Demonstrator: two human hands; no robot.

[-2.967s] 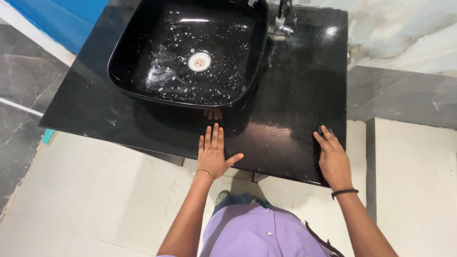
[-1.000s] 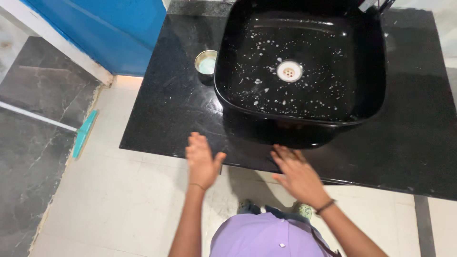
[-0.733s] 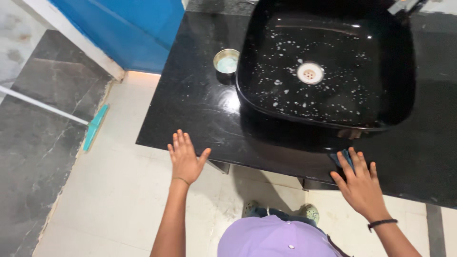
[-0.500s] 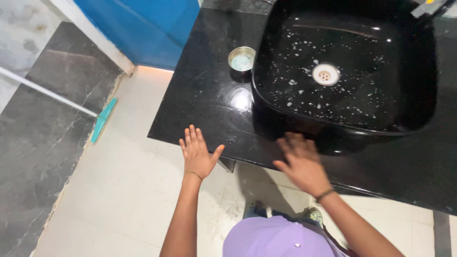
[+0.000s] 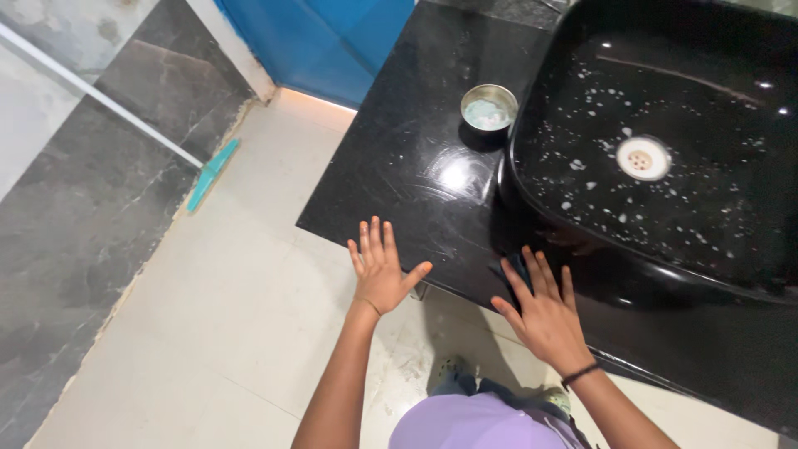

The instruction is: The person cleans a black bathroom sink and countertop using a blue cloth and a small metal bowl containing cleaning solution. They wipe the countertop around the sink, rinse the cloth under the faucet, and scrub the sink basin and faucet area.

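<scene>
Our left hand (image 5: 381,270) lies flat, fingers (image 5: 371,239) spread and grasping nothing, on the near edge of the black stone worktop (image 5: 399,179). Our right hand (image 5: 544,312) presses a small dark blue cloth (image 5: 516,268) against the worktop just in front of the black basin (image 5: 665,158); its fingers are stretched out over the cloth rather than clenched round it, and only a corner of the cloth peeks out beyond the fingertips.

We judge the worktop to be wet and glossy, so the flat left palm could slide off the edge if we lean on it. The cloth, pinned only by straight fingers, could slip out from under them or bunch against the basin wall directly ahead of the right fingertips.

Beyond the left fingers and off to their right, close to the basin's corner, stands a small steel bowl (image 5: 489,106) holding something pale. We think a wide sweep that way could knock it over. The basin is flecked with white suds around its drain (image 5: 642,158), and drips may wet the floor (image 5: 216,316) under us.
</scene>
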